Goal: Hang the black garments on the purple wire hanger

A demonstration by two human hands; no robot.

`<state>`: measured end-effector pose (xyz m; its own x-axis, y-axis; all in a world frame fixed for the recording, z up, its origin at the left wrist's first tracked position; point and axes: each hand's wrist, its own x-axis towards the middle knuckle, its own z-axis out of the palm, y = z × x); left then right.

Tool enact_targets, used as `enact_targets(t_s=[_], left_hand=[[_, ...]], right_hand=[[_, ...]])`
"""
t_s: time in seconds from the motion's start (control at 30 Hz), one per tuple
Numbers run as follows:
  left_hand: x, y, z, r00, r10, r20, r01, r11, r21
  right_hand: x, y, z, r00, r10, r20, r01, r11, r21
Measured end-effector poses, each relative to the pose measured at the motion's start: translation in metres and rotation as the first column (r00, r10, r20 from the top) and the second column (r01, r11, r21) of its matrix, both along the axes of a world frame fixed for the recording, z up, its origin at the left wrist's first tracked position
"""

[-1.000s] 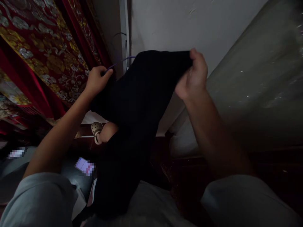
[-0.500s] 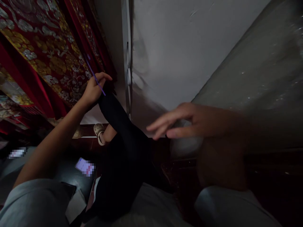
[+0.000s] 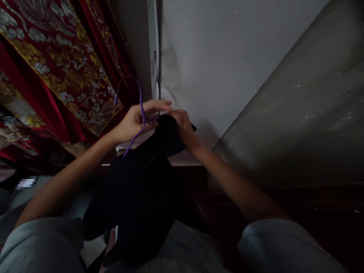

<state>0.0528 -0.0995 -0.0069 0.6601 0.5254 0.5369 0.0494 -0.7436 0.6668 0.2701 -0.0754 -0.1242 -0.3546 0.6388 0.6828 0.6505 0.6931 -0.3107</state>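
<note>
A thin purple clothes hanger (image 3: 141,99) is in my left hand (image 3: 133,122), its hook curving up to the left. My left fingers reach over the top of a dark garment (image 3: 148,182), which hangs down over my lap. Part of the hanger's shoulder runs down against the dark cloth. My right hand (image 3: 183,127) grips the garment's upper edge, close beside my left fingertips. Its fingers bend over the cloth, and some are hidden.
Red embroidered cloths (image 3: 71,72) with gold and silver patterns hang at the left. A pale wall (image 3: 213,57) rises ahead, with a translucent plastic sheet (image 3: 298,125) at the right. A blurred lit screen (image 3: 27,183) glows at lower left.
My right hand has come in from the right and taken hold of the dark garment. My left hand has moved right with the hanger, which has turned. The garment now covers the lower phone.
</note>
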Motion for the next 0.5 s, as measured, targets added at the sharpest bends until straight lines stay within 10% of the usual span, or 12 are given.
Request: enact_targets(t_s=[0.27, 0.4, 0.5], left_hand=[[-0.063, -0.005, 0.053, 0.848, 0.449, 0.281, -0.517, 0.817, 0.254], [-0.027, -0.041, 0.024, 0.845, 0.535, 0.008, -0.400, 0.621, 0.674], [0.004, -0.050, -0.015, 0.670, 0.624, -0.402, -0.208, 0.677, 0.706]], right_hand=[[0.082, -0.005, 0.044, 0.908, -0.403, -0.114, 0.404, 0.915, -0.021], [0.073, -0.004, 0.075, 0.893, -0.437, -0.110, 0.431, 0.899, -0.074], [0.057, -0.006, 0.086, 0.900, -0.432, -0.055, 0.427, 0.901, -0.084]])
